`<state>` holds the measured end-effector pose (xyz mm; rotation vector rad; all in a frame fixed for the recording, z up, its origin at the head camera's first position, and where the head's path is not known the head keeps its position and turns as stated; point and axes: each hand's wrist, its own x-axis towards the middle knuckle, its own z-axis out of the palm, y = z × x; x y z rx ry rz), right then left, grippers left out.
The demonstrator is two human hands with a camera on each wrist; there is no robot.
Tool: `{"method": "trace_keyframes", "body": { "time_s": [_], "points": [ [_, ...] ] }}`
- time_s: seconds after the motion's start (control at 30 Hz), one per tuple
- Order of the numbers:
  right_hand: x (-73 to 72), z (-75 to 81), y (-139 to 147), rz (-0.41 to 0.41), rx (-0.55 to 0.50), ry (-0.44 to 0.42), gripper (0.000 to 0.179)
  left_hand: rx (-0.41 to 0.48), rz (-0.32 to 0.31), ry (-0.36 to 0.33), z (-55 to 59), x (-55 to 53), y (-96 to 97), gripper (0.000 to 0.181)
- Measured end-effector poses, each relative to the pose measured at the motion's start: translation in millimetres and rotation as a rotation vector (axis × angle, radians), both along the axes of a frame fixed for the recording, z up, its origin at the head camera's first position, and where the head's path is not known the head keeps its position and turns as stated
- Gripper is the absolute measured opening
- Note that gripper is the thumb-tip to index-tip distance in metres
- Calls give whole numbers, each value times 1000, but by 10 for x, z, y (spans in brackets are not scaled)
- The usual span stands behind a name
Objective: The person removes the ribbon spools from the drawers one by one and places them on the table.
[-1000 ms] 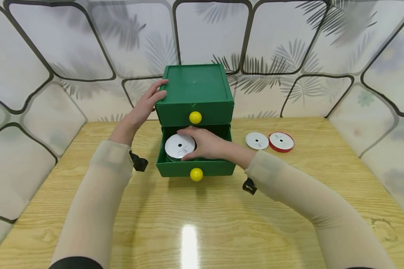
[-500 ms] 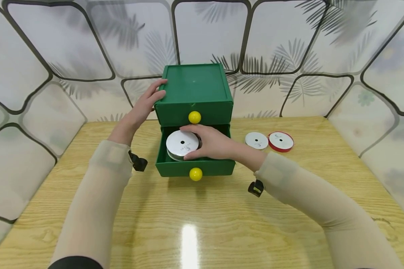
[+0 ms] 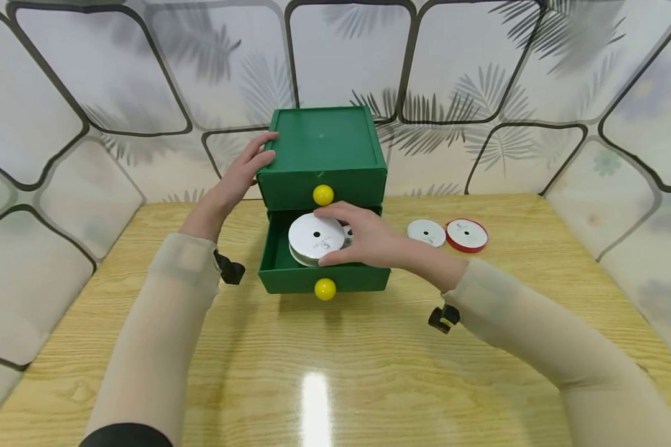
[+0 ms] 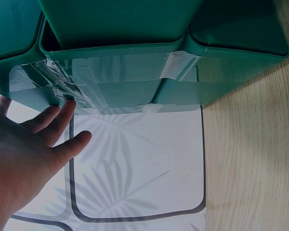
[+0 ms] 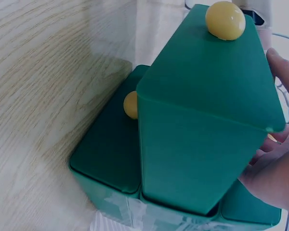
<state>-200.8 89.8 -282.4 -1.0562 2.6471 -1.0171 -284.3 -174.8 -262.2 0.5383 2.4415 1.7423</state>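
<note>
A green drawer cabinet (image 3: 324, 139) stands at the back of the table, its lower drawer (image 3: 291, 282) pulled out. My right hand (image 3: 371, 239) reaches into that drawer and grips a white-faced ribbon spool (image 3: 304, 239) by its right side, thumb in front and fingers behind. Part of another white spool (image 3: 348, 232) shows between the thumb and fingers; my hand hides the rest. With fingers extended, my left hand (image 3: 235, 180) rests at the cabinet's upper left edge. In the right wrist view the drawer wall (image 5: 197, 154) hides the held spool.
To the right of the cabinet, a white spool (image 3: 427, 233) and a red-edged spool (image 3: 467, 235) lie side by side on the wooden table (image 3: 257, 360). Yellow round knobs (image 3: 325, 289) stick out from the drawer fronts. A patterned wall (image 3: 352, 56) rises close behind.
My right hand has shifted to the right inside the drawer, bringing the gripped spool from the left side towards the middle and slightly up. The left hand stays in place.
</note>
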Motion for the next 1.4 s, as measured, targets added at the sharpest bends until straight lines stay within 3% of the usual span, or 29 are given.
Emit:
{"method": "trace_keyframes", "body": {
  "time_s": [0.3, 0.83, 1.07, 1.4],
  "points": [
    [55, 64, 240, -16, -103, -26, 75, 3, -1, -7, -4, 4, 3, 57],
    [167, 126, 682, -74, -162, 44, 74, 1, -10, 1, -3, 3, -4, 58],
    [219, 156, 892, -116, -148, 81, 74, -7, -8, 7, -2, 19, 0, 57],
    [208, 65, 1259, -187, -103, 161, 75, -3, -8, 7, -7, 9, 0, 57]
  ]
}}
